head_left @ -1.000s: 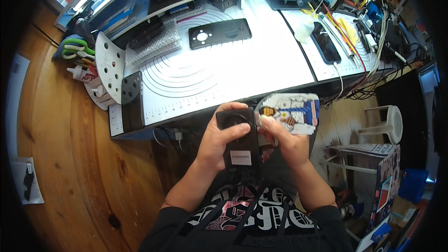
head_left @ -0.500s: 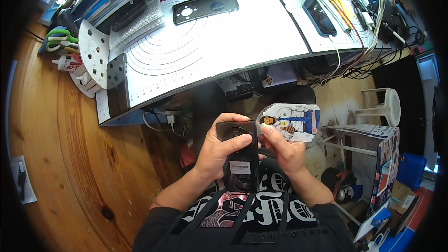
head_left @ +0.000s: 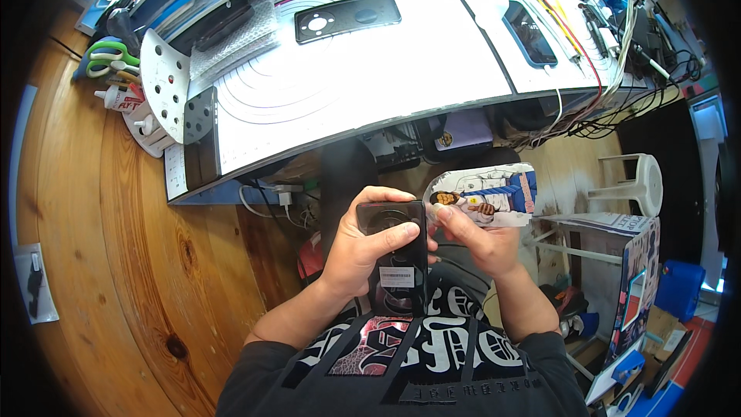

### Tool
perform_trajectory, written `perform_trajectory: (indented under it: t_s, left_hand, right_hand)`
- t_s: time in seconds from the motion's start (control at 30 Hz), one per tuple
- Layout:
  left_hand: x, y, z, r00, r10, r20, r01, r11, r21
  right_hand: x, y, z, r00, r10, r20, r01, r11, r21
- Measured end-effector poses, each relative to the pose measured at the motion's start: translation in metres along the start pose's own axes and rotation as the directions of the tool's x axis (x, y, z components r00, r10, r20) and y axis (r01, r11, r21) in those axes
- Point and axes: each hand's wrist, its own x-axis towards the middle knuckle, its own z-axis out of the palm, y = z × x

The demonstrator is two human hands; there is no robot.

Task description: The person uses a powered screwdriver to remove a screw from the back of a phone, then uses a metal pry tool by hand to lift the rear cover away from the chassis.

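A black smartphone (head_left: 401, 300) lies back side up in front of my chest, with a round camera ring and a pale label on it. My left hand (head_left: 347, 259) is wrapped round it, thumb across the camera area. Between thumb and fingers, my right hand (head_left: 488, 249) pinches a thin flat card (head_left: 494, 191) with a cartoon figure printed on it and one rounded end. The card's left end is close to the phone's right edge; whether they touch I cannot tell. The fingers of the right hand behind the card are partly hidden.
On the white desk mat (head_left: 440, 54) lie a black phone case (head_left: 347, 18), bubble wrap (head_left: 239, 45) and another phone (head_left: 531, 35) with a cable. A perforated white holder (head_left: 176, 81) stands at the left edge near green scissors (head_left: 108, 58). A white stool (head_left: 647, 185) is at right.
The card has tilted slightly, its far right end rising, and my right hand has shifted a little to the right. My left hand and the phone have hardly moved. The whole view has shifted slightly.
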Motion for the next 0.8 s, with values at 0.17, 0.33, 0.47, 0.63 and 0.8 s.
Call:
perform_trajectory:
  t_s: [0.17, 0.33, 0.47, 0.63, 0.8]
  left_hand:
    - [-0.001, 0.0, -0.002, 1.0, -0.005, 0.018, 0.005, 1.0, -0.002]
    - [-0.001, 0.0, -0.004, 0.999, -0.013, 0.05, 0.013, 1.0, 0.001]
    - [0.0, 0.0, -0.004, 0.999, -0.02, 0.048, 0.02, 1.0, -0.012]
    - [0.004, -0.002, -0.006, 0.998, -0.029, 0.057, 0.03, 0.999, -0.013]
    - [0.022, 0.008, -0.011, 0.997, 0.066, 0.039, -0.06, 0.987, -0.148]
  right_hand:
    - [0.017, -0.008, -0.011, 0.995, 0.024, 0.101, -0.02, 0.999, -0.032]
    - [0.032, -0.022, -0.019, 0.978, 0.053, 0.203, -0.041, 0.997, -0.061]
    - [0.035, -0.022, -0.019, 0.974, 0.088, 0.211, -0.09, 0.996, 0.001]
    - [0.04, -0.025, -0.018, 0.969, 0.127, 0.21, -0.133, 0.991, 0.013]
    - [0.088, -0.042, -0.026, 0.926, 0.177, 0.334, -0.111, 0.972, -0.207]
